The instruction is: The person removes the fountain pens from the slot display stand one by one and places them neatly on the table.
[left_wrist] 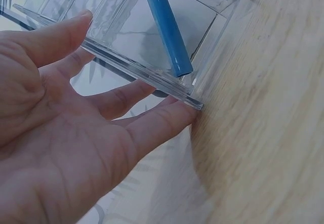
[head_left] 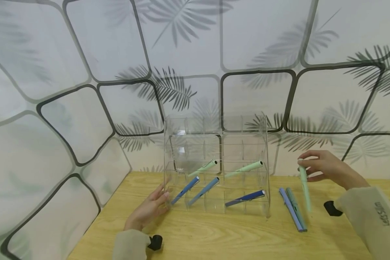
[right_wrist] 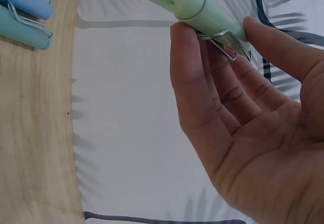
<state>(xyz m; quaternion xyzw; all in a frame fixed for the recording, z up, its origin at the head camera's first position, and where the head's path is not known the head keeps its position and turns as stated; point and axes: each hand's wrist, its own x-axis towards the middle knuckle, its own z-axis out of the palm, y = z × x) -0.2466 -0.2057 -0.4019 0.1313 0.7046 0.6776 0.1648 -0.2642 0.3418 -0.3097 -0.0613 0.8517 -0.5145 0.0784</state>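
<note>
My right hand [head_left: 328, 168] pinches a light green pen [head_left: 303, 184] by its capped end, and the pen hangs tilted above the table. In the right wrist view, thumb and fingers meet around the green cap beside its metal clip. My left hand [head_left: 149, 209] holds the left side of a clear pen rack [head_left: 214, 206], thumb in front and fingers behind its edge. The rack holds a bright blue pen [head_left: 185, 190], a grey-blue pen [head_left: 203, 191], a dark blue pen [head_left: 245, 198] and two light green pens, one at left [head_left: 203, 168], one at right [head_left: 243, 169].
A lavender-blue pen [head_left: 290, 209] and a grey-green pen [head_left: 297, 209] lie side by side on the wooden table [head_left: 214, 238], right of the rack. A leaf-patterned wall covering [head_left: 195, 90] rises behind the rack and along the left.
</note>
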